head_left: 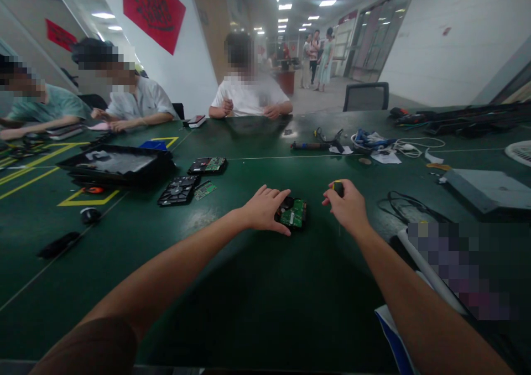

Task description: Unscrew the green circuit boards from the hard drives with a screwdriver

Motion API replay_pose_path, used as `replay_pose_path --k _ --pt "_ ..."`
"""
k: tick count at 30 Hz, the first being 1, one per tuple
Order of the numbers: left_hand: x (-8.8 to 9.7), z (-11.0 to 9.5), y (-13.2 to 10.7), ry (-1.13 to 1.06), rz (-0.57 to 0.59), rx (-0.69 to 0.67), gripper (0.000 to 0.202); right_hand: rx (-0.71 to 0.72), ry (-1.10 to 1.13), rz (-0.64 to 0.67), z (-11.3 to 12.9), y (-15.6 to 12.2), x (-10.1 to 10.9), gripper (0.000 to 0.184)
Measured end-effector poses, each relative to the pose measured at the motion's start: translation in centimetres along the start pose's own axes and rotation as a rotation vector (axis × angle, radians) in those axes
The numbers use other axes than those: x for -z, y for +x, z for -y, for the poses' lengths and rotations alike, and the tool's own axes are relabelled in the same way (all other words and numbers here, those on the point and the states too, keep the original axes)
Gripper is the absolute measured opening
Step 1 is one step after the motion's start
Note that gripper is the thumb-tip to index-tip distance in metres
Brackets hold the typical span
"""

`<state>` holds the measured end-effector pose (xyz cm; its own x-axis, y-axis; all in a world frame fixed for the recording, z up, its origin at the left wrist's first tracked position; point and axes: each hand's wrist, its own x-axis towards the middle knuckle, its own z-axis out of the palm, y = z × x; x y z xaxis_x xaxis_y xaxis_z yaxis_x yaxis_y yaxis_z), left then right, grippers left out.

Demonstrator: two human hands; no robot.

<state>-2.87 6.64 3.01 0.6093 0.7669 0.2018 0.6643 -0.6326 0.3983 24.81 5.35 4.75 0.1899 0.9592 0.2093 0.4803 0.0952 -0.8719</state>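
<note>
A hard drive [292, 214] lies on the green table with its green circuit board facing up. My left hand [267, 209] grips it from the left side, thumb at the near edge and fingers over the far edge, covering part of it. To the right of the drive, my right hand [347, 204] is closed around a screwdriver [339, 188] with a dark and yellow handle. Its thin shaft points down toward the table, apart from the drive. Left of my left hand lie another hard drive [179, 190], a loose circuit board [206, 189] and a further hard drive [207, 165].
A black tray [118, 165] stands at the left, with a mouse [90, 215] nearer me. Cables [373, 141] lie at the back right. A grey metal box [489, 187] sits at the right. Several people sit across the table, one person [251, 95] directly opposite.
</note>
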Motion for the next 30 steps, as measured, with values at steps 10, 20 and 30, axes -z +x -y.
replay_pose_path --k 10,20,30 --pt "0.0 -0.5 -5.8 -0.068 -0.165 0.585 0.079 -0.283 0.043 0.776 1.4 -2.4 -0.8 0.07" --pt "-2.7 -2.1 -6.2 -0.236 -0.459 0.567 0.05 -0.148 0.041 0.915 3.6 -5.3 -3.4 0.039" --pt "-4.1 -2.9 -6.2 -0.684 -0.617 0.586 0.036 -0.292 0.317 0.802 3.4 -4.9 -3.3 0.085"
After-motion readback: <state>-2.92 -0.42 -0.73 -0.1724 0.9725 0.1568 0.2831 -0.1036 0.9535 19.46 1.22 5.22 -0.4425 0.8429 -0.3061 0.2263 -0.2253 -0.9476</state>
